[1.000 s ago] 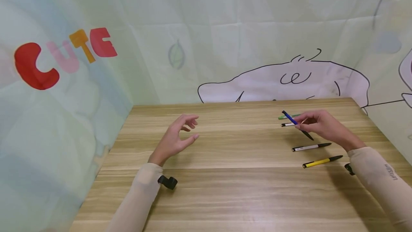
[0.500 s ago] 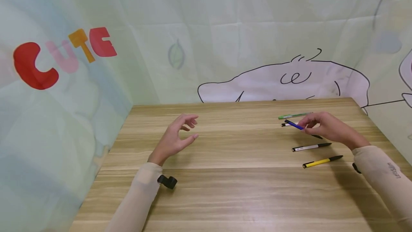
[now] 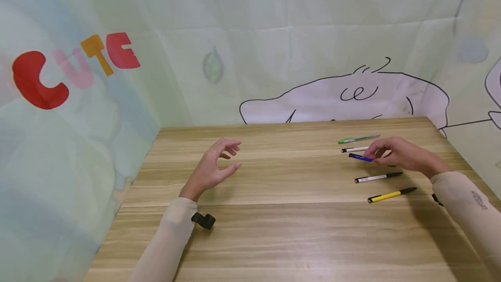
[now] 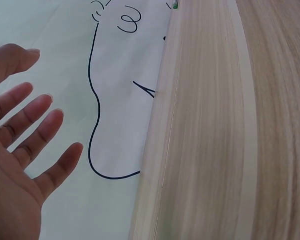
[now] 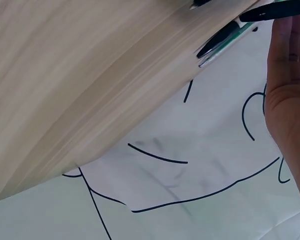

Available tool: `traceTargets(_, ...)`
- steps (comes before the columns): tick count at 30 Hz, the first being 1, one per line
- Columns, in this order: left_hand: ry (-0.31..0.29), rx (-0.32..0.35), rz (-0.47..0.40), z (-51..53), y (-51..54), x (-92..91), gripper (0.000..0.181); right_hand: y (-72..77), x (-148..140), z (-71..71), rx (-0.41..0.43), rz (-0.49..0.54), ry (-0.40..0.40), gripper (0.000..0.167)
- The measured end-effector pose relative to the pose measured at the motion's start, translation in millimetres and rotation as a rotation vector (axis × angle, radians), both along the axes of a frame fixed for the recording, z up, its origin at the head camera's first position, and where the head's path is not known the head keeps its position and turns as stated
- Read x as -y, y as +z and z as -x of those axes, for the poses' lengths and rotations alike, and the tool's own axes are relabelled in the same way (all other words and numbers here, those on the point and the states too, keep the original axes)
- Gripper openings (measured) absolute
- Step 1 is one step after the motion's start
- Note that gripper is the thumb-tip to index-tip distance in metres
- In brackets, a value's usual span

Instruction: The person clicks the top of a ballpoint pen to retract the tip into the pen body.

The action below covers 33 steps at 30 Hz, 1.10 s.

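Observation:
In the head view my right hand (image 3: pixel 399 155) pinches a blue pen (image 3: pixel 361 157) between thumb and fingers, low over the table at the right. The pen's black grip end (image 5: pixel 272 11) sticks out past the fingers in the right wrist view. Just behind it lies a white pen (image 3: pixel 354 149), partly hidden by the hand, and farther back a green pen (image 3: pixel 358 139). Nearer the front are another white pen (image 3: pixel 377 177) and a yellow pen (image 3: pixel 391 195). My left hand (image 3: pixel 215 164) hovers over the table's left side, fingers relaxed, holding nothing.
The wooden table (image 3: pixel 274 238) meets a printed cloth backdrop (image 3: pixel 250 55) along its back edge. Another cloth wall with the letters CUTE (image 3: pixel 78 64) stands on the left. A black wrist camera (image 3: pixel 204 220) sits on my left sleeve.
My right hand has lowered the blue pen and turned it from steeply slanted to nearly level, between the two white pens. The green pen is now uncovered. My left hand stays put.

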<state>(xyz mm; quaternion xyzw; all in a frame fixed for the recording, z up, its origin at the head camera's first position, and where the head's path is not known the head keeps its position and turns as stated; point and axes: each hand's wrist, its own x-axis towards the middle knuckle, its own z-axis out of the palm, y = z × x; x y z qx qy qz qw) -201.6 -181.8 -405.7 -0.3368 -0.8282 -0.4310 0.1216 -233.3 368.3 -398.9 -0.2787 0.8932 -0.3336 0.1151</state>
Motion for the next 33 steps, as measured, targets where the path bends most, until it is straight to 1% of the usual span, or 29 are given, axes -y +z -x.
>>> traceTargets(4, 0.003, -0.004, 0.006, -0.4, 0.5, 0.5, 0.055, -0.4, -5, 5.9, 0.071, -0.023, 0.018, 0.02)
traceTargets(11, -0.007, -0.009, 0.018, 0.0, -0.1, 1.4, 0.052, -6.1, -10, 14.1, 0.092, 0.005, 0.104, 0.018)
traceTargets(15, -0.019, -0.017, 0.011, 0.7, 0.1, 1.4, 0.05, -8.3, -12, 18.2, 0.12, -0.002, 0.113, 0.018)
traceTargets(24, -0.01, -0.019, 0.02, 0.6, 0.2, 1.5, 0.046, -14.0, -13, 27.2, 0.105, -0.026, 0.127, 0.018)
traceTargets(29, -0.009, -0.006, 0.018, 0.7, -0.3, 1.3, 0.046, -16.5, -12, 29.1, 0.09, -0.039, 0.129, 0.02)
traceTargets(33, -0.014, 0.002, 0.013, 0.1, 0.2, 0.7, 0.046, -18.9, -12, 29.2, 0.078, -0.043, 0.112, 0.019)
